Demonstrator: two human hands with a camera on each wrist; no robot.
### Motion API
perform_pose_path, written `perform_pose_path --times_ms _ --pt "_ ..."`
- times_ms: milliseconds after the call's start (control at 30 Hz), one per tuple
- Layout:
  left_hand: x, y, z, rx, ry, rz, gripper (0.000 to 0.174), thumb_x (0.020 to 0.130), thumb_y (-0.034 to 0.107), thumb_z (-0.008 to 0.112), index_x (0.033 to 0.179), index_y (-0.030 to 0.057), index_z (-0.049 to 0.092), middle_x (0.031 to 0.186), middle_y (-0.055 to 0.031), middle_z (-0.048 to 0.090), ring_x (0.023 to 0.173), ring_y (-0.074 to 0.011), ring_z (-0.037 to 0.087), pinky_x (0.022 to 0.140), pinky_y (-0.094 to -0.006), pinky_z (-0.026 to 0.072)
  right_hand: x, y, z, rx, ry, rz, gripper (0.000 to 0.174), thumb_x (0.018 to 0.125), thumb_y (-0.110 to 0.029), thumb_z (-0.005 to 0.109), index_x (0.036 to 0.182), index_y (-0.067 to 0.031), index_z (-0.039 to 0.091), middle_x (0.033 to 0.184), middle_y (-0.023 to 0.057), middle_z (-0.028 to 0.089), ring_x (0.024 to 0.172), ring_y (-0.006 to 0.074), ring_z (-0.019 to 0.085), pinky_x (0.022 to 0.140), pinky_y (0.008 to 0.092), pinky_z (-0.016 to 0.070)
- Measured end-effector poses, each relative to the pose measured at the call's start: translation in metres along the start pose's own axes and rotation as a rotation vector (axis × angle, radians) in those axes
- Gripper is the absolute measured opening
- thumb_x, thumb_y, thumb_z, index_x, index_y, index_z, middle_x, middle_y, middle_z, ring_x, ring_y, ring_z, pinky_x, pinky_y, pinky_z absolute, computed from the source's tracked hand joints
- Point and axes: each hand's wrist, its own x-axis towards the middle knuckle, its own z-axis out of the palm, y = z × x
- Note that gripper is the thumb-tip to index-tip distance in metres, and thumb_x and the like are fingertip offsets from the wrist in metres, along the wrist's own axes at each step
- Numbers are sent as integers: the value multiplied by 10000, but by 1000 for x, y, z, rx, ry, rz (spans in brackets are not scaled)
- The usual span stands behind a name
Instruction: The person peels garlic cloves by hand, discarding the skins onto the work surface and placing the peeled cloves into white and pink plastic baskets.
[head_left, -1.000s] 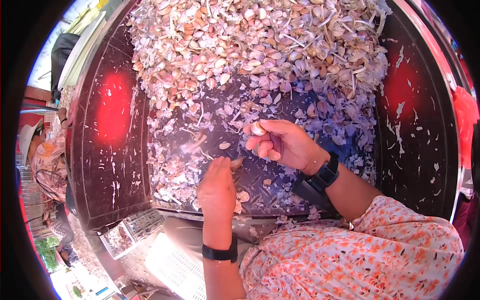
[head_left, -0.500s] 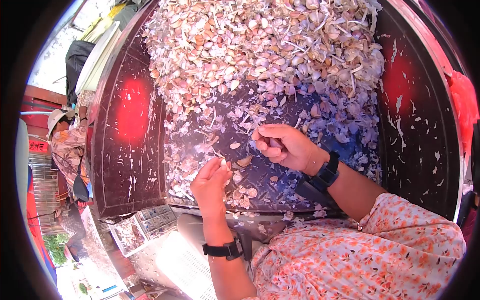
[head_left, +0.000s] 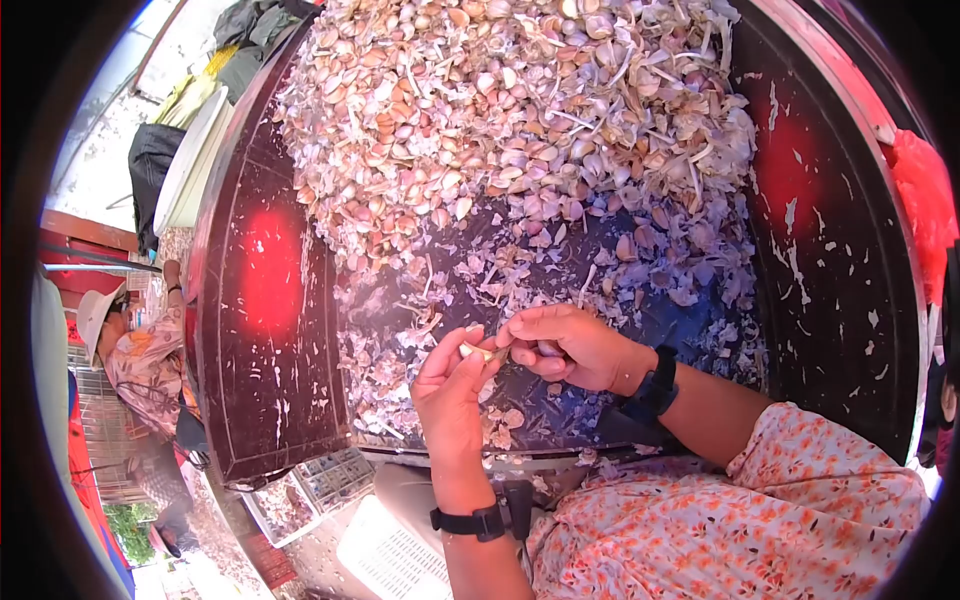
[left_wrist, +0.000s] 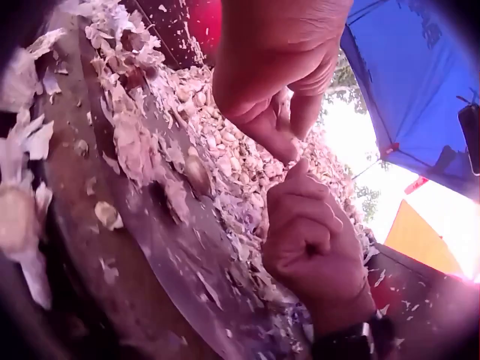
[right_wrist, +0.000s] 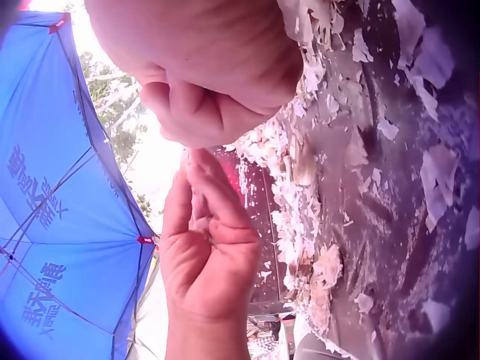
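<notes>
A pale garlic clove (head_left: 478, 352) is pinched between the thumb and fingers of my left hand (head_left: 450, 395). My right hand (head_left: 580, 348) meets it from the right, thumb and forefinger pinching the clove's near end; its other fingers are curled, with something pale purple showing in their curl. In the left wrist view, the left hand (left_wrist: 281, 67) comes from above and its fingertips touch those of the right hand (left_wrist: 311, 244). The right wrist view also has both sets of fingertips together, the clove mostly hidden behind them. Both hands are above the dark, skin-littered surface (head_left: 560, 400).
A large heap of garlic cloves and papery skins (head_left: 500, 120) covers the far part of the surface. Dark side walls with chipped paint (head_left: 270, 380) stand left and right. A white crate (head_left: 395, 555) is below at left, and a person in a hat (head_left: 140, 350) sits beyond the left wall.
My left hand has turned and lifted a garlic clove from the surface. Both hands have come together, the right moving down and left to meet the clove. The head view has shifted slightly.
</notes>
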Motion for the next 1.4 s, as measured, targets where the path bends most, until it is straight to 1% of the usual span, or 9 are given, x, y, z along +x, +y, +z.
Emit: perform_pose_path --times_ms 67,300,500,667,800,1033,1100,1133,1400 --pt "18 1 5 520 25 109 404 810 29 626 1185 -69 515 1132 -188 581 997 -205 588 847 -289 482 0 -2 -3 17 23 -27 222 927 -185 469 953 11 570 680 18 499 449 44 365 385 169 266" --pt "116 45 11 976 -34 289 416 824 126 616 1172 -82 521 1157 -185 582 1037 -218 576 907 -311 422 0 -12 -4 179 75 -158 256 947 -188 410 1008 22 542 735 44 520 482 74 419 410 181 344" --pt "181 47 20 1543 -81 439 234 735 105 563 943 60 659 790 -188 627 768 -342 604 703 -376 461 6 -16 -15 371 39 -238 213 930 -167 430 958 12 542 708 28 518 499 61 446 394 174 324" --pt "202 19 30 1702 21 659 193 754 116 534 867 28 662 756 -208 626 756 -347 616 692 -420 477 6 -19 -12 345 97 -241 193 923 -162 442 955 2 538 706 14 510 512 57 424 422 180 329" --pt "193 10 39 2014 -39 554 123 762 66 511 784 33 628 763 -199 632 711 -359 625 634 -440 495 9 -20 -12 348 120 -224 179 915 -158 454 965 -12 544 710 5 513 521 55 432 428 177 332" --pt "129 8 1 1732 -78 567 231 745 -12 536 951 -16 639 844 -186 658 720 -311 646 660 -370 517 9 -19 -13 339 155 -213 177 910 -154 460 968 -15 553 715 3 514 523 52 436 426 172 337" --pt "106 9 -4 705 26 110 285 745 -62 582 1029 -69 603 888 -142 664 747 -226 654 665 -297 520 8 -18 -12 257 172 -233 160 907 -130 468 964 -3 547 735 30 534 518 69 434 417 184 339" --pt "88 18 7 514 44 8 296 747 -87 611 1041 -93 582 903 -112 645 809 -173 634 674 -258 519 9 -15 -12 202 170 -240 153 900 -125 482 975 -15 555 734 17 529 527 64 440 427 177 331" --pt "14 11 35 295 53 24 395 786 -65 613 1165 -96 507 1055 -182 613 905 -186 623 762 -267 525 8 -1 3 -143 195 -189 224 884 -140 539 1084 -42 565 785 -36 546 621 42 483 484 179 346"
